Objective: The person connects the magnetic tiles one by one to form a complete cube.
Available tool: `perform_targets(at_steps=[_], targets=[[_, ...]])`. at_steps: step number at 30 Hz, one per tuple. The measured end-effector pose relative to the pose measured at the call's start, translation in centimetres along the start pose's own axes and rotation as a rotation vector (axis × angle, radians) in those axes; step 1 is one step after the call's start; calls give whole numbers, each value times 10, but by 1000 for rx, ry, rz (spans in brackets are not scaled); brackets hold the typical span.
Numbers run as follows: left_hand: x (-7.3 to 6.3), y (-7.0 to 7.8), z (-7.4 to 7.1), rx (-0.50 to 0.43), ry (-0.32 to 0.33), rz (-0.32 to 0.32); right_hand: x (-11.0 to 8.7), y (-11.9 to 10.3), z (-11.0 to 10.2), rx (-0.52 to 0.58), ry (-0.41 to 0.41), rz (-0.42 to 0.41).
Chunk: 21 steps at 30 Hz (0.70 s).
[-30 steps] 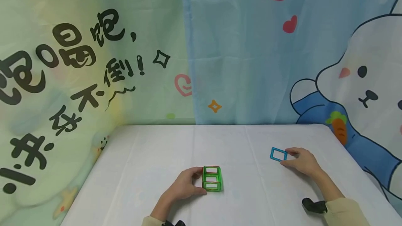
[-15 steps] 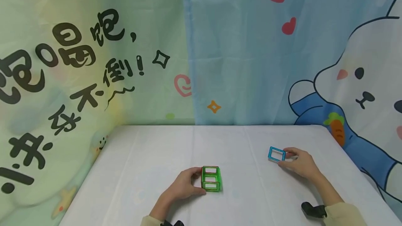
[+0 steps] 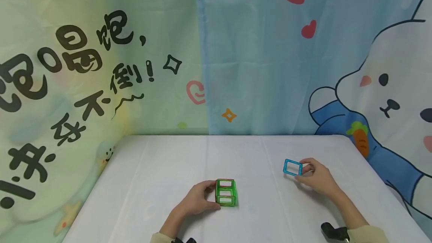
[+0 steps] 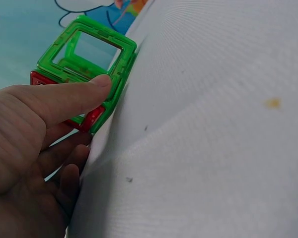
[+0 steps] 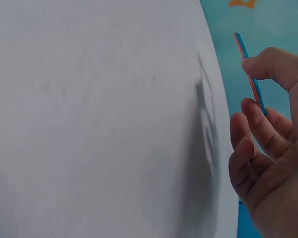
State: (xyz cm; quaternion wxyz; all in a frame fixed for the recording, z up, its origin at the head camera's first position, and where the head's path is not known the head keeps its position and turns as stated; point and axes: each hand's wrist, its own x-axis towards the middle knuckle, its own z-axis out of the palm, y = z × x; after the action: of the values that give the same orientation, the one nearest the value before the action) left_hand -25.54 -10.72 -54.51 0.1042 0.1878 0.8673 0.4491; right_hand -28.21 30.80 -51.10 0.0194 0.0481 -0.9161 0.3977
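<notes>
In the head view my left hand [image 3: 199, 198] grips the left side of a small box of green and red magnetic tiles [image 3: 225, 188], which stands on the white table. The left wrist view shows the thumb across a green windowed tile [image 4: 120, 74], with red edges below. Further right and back, my right hand [image 3: 317, 177] pinches a blue square magnetic tile [image 3: 293, 161] by its right side, above the table. Seen edge-on in the right wrist view, the tile [image 5: 252, 87] sits between thumb and fingers and shows blue and reddish edges.
A white cloth covers the table [image 3: 175, 156], with a stretch of it between the two hands. Behind it hangs a printed curtain [image 3: 249, 66] with letters, hearts and a white cartoon animal. A black wrist strap [image 3: 334, 231] shows at the right sleeve.
My right hand has moved slightly left with the blue tile, which has tilted a little. The left hand and the green box stay in place; the head view has shifted slightly.
</notes>
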Motion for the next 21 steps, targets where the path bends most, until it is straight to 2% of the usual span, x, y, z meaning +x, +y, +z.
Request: perform_targets(at_steps=[7, 21], targets=[[0, -1, 0, -11, 0, 7, -1, -13, 4, 37, 4, -31], [0, -1, 1, -24, 2, -14, -10, -39, 13, -4, 21, -76]])
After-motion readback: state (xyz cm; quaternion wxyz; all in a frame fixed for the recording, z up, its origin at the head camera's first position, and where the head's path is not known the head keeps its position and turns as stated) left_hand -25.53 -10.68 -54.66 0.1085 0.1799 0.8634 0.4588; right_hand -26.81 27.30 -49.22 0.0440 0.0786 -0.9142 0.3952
